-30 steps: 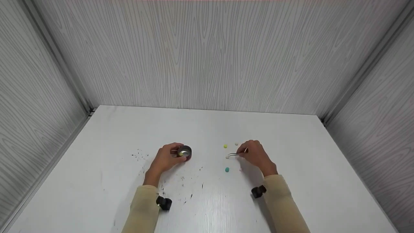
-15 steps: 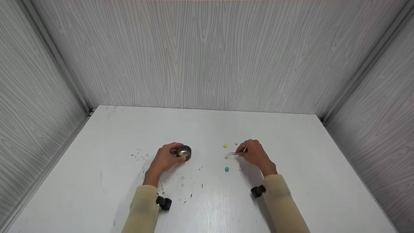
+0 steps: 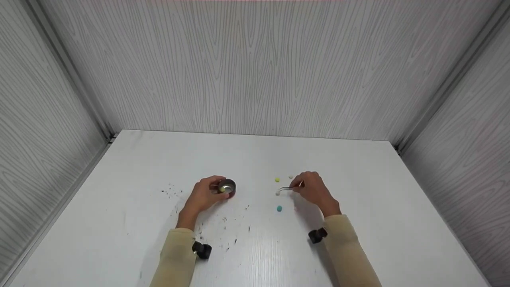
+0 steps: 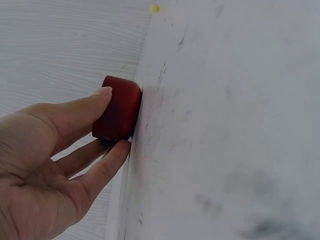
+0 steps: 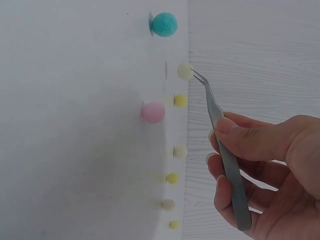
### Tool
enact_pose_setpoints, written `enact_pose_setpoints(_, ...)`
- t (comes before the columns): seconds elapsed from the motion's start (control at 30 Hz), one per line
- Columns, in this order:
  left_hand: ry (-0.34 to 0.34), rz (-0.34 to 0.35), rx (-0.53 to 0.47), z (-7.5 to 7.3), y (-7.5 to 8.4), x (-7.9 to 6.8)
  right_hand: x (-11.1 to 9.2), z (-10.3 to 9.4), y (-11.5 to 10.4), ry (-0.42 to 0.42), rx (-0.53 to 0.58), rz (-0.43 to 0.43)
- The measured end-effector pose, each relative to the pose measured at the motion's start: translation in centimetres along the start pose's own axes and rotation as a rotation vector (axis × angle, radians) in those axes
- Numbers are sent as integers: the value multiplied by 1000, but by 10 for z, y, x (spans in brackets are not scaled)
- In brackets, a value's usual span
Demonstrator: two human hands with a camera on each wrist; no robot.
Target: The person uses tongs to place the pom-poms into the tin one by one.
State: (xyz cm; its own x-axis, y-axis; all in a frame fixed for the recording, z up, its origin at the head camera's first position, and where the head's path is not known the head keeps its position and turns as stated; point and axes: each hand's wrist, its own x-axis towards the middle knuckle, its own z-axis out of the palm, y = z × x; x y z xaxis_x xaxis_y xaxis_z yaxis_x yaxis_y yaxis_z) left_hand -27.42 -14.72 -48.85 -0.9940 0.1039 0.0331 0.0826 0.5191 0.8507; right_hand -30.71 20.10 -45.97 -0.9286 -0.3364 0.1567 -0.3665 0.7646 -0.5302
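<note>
My left hand (image 3: 205,195) grips a small round cup (image 3: 232,187), silvery inside, with a yellow pom-pom (image 3: 222,190) in it. The left wrist view shows the cup's dark red outer wall (image 4: 117,107) between thumb and fingers, its base at the tabletop. With thumb and fingers my right hand (image 3: 314,190) holds bent-tip metal tweezers (image 5: 230,167). At their tips is a cream pom-pom (image 5: 184,71), its shadow lying apart from it on the table. Nearby on the table sit a teal pom-pom (image 5: 164,24) and a pink pom-pom (image 5: 153,112).
Beyond the tweezers lie a yellow pom-pom (image 3: 277,179) and a cream pom-pom (image 3: 291,176). Dark specks mark the white table (image 3: 151,247) on the left and in front. Grey wood-grain panels (image 3: 255,67) enclose the back and both sides.
The tweezers and the cream pom-pom at their tips have shifted slightly left, with the right hand following a little. The left hand and cup hold still.
</note>
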Motion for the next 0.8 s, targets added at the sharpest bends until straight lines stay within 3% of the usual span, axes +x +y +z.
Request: enact_pose_setpoints(0.8, -4, -11, 0, 0, -1, 1, 4, 3, -10, 16, 40, -39)
